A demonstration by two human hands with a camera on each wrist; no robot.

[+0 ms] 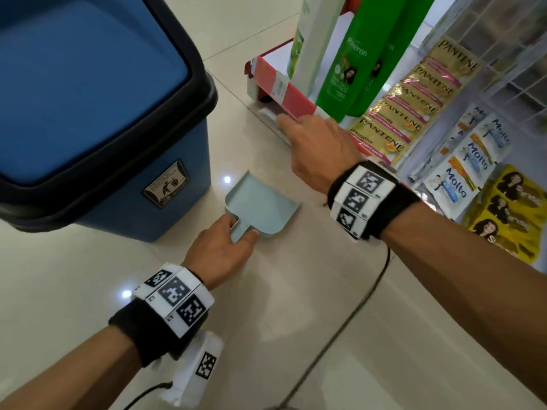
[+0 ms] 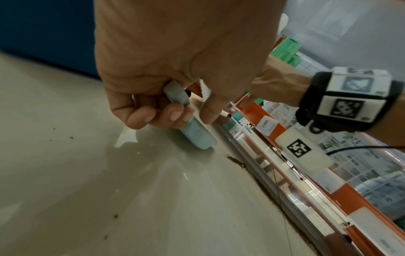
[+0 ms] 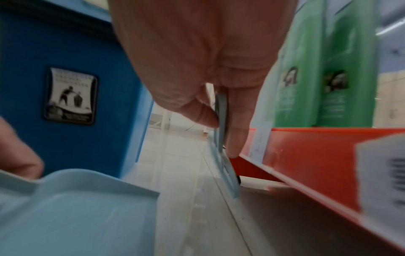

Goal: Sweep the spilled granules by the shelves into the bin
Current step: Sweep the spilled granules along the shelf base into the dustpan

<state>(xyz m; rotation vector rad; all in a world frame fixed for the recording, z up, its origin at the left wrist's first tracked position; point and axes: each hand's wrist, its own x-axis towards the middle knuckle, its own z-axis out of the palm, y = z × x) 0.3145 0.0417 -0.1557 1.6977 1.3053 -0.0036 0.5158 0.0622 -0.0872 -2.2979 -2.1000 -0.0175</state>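
A pale blue dustpan [image 1: 262,207] lies flat on the floor beside the blue bin [image 1: 194,155]. My left hand [image 1: 241,230] grips its short handle [image 2: 192,129]. My right hand [image 1: 291,124] reaches to the foot of the red-edged shelf [image 1: 284,90] and pinches a flat grey-blue brush [image 3: 221,110] between thumb and fingers, its lower end down at the floor. A dark line of granules [image 2: 238,162] runs along the shelf base, with a few stray specks out on the tiles. The brush's bristles are hidden.
The bin has a black rim [image 1: 204,84] and a closed blue lid. Green shampoo bottles [image 1: 346,72] stand on the shelf, and sachet strips [image 1: 414,93] hang on a wire rack at right. A black cable [image 1: 355,309] trails across the pale tiled floor.
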